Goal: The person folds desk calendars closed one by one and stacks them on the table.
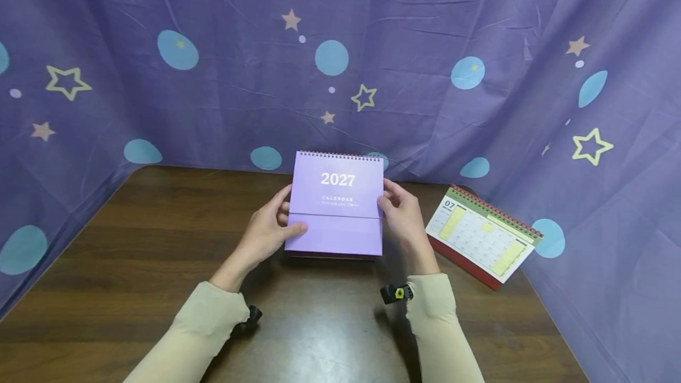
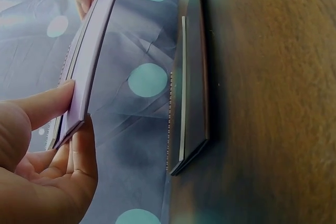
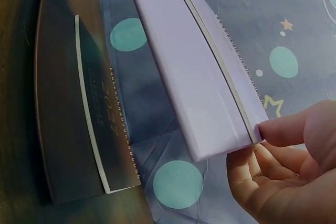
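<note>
A lilac 2027 desk calendar (image 1: 335, 232) with a spiral binding along its top is held up by both hands, its cover facing the head camera. My left hand (image 1: 268, 223) grips its left side, thumb on the front and fingers behind. At the opposite side my right hand (image 1: 404, 214) pinches the edge between thumb and fingers. Both wrist views show a gap between the lilac calendar and a dark 2027 desk calendar (image 3: 60, 103) standing on the table. From the head camera that dark calendar is almost wholly hidden behind the lilac one.
To the right, a red and green desk calendar (image 1: 481, 238) stands angled on the wooden table (image 1: 175, 241), showing a month page marked 07. A purple curtain (image 1: 234, 64) with stars and blue dots hangs around the back and sides.
</note>
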The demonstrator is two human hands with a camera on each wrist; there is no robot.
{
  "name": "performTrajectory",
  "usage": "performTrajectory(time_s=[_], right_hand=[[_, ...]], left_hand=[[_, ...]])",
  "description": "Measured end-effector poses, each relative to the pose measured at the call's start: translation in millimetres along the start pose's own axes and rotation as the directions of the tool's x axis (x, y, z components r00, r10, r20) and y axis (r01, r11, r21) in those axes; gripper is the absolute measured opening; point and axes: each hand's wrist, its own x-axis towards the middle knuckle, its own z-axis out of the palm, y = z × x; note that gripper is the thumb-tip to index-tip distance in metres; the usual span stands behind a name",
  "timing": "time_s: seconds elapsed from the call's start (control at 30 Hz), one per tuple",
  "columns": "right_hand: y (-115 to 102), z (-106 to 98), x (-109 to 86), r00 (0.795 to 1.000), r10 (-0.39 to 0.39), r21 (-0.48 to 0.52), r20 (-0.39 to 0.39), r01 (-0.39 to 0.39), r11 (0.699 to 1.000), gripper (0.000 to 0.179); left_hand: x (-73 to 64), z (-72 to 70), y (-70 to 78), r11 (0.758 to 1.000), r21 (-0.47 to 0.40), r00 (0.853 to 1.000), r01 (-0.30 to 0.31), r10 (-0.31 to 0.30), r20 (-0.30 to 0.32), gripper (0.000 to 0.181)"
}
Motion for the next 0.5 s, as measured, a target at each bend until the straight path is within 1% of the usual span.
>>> performTrajectory(time_s=[0.13,0.27,0.4,0.5], right_hand=[[3.7,1.3,1.2,1.000,0.006,0.032,-0.002,-0.006,0.999,0.045],[7.5,2.0,3.1,0.999,0.035,0.074,0.029,-0.037,0.997,0.048],[10.4,1.9,4.2,0.997,0.049,0.069,0.065,-0.053,0.996,0.052],[12.7,2.7,4.6,0.996,0.054,0.059,0.076,-0.059,0.997,0.053]], left_hand=[[0.7,1.2,-2.3,1.000,-0.014,1.000,0.015,-0.015,-0.004,0.091],[0.9,1.8,-5.3,1.000,-0.005,1.000,0.027,-0.027,-0.008,0.091],[0.8,2.4,-7.5,1.000,-0.001,1.000,0.030,-0.030,-0.009,0.091],[1.0,2.9,-9.2,0.999,0.001,0.999,0.034,-0.034,-0.009,0.090]])
